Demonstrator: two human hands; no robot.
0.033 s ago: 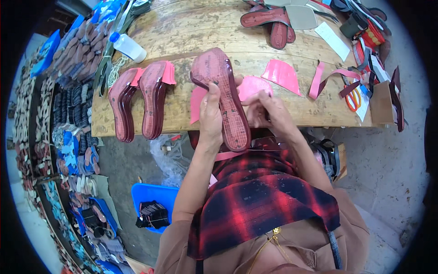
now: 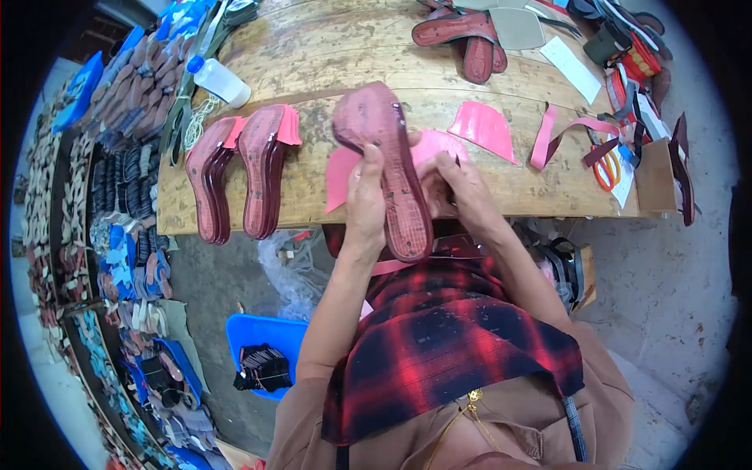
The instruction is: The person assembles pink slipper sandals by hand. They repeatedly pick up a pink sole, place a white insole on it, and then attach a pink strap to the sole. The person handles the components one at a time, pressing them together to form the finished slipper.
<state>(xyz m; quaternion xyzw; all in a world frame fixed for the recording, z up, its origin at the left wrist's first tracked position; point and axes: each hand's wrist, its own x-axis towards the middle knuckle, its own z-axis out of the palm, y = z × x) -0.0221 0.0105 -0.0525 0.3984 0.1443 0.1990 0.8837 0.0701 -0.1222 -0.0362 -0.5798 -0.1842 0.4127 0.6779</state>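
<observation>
Worn planks form the wooden table where we work, with crowded shelves beyond its left edge. Our left hand is clamped around the narrow middle of a dark-red sole, thumb across its gridded face; the piece is held over the table's front edge, broad end toward the far edge, narrow end toward our checked apron. Our right hand curls close beside the sole's right side, fingers bent; we cannot tell whether they pinch anything. We judge that this work calls for a firm left thumb, the right fingers free along the rim, and light pressure to spare the glossy edge. Two stacks of soles lie near the front-left corner, where a careless elbow could knock them; orange-handled scissors rest near the right edge.
</observation>
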